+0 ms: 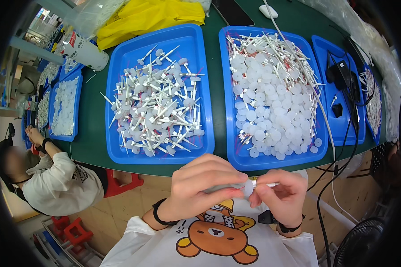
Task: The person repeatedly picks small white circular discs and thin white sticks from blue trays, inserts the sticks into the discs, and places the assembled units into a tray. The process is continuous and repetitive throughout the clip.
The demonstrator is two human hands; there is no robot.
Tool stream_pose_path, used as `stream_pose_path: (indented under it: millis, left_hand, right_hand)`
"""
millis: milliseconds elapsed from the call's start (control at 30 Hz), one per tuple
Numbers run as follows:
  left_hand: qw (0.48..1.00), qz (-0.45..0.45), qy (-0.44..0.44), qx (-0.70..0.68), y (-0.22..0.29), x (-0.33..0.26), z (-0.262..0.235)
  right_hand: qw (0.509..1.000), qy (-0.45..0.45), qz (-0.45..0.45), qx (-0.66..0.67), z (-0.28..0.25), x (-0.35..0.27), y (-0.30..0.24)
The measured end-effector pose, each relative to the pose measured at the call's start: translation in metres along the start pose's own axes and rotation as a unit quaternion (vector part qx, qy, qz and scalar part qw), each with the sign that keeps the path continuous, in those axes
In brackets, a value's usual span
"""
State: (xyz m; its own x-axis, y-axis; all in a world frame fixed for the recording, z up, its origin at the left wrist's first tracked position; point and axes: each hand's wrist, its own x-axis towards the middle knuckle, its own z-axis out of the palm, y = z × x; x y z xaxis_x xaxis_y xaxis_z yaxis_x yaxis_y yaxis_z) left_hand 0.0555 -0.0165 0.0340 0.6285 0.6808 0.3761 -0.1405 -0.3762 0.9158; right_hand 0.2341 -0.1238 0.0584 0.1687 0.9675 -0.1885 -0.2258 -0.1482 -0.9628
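Note:
My left hand (202, 184) is closed around what looks like a stack of translucent white discs, one disc (248, 188) facing out at its fingertips. Between the thumb and fingers of my right hand (283, 196) is a thin white stick (268, 184), its inner end meeting that disc. Whether the stick passes into the disc I cannot tell. Both hands are just off the table's near edge, in front of a blue tray (276, 166) with loose discs (276, 115) and thin white sticks (294, 58). Another blue tray (162, 160) holds many sticks with discs on them (160, 107).
On the green table (90, 133) are a yellow bag (147, 20), a white cup (87, 51), a phone (233, 12) and a smaller tray (358, 129) with a black adapter (341, 73). Cables (320, 200) hang at right by a fan (361, 244). A co-worker (60, 178) sits left.

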Motion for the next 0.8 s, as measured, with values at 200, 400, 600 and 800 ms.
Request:
stream_pose_path:
  millis: [200,400,600,800]
  left_hand:
    - [0.991,-0.080,0.014,-0.102,0.002,-0.006,0.001]
    - [0.956,-0.169,0.048,-0.236,0.005,-0.014,0.007]
    - [0.954,-0.159,0.046,-0.251,0.000,-0.018,0.006]
    - [0.988,-0.111,-0.002,-0.111,0.004,-0.013,-0.002]
  right_hand:
    - [1.000,-0.005,-0.017,0.007,0.002,0.001,0.001]
    - [1.000,0.009,-0.011,0.016,0.002,0.001,0.004]
    - [0.999,0.017,-0.018,0.025,0.005,0.003,0.007]
    - [0.998,0.007,-0.019,-0.052,0.002,0.003,0.009]
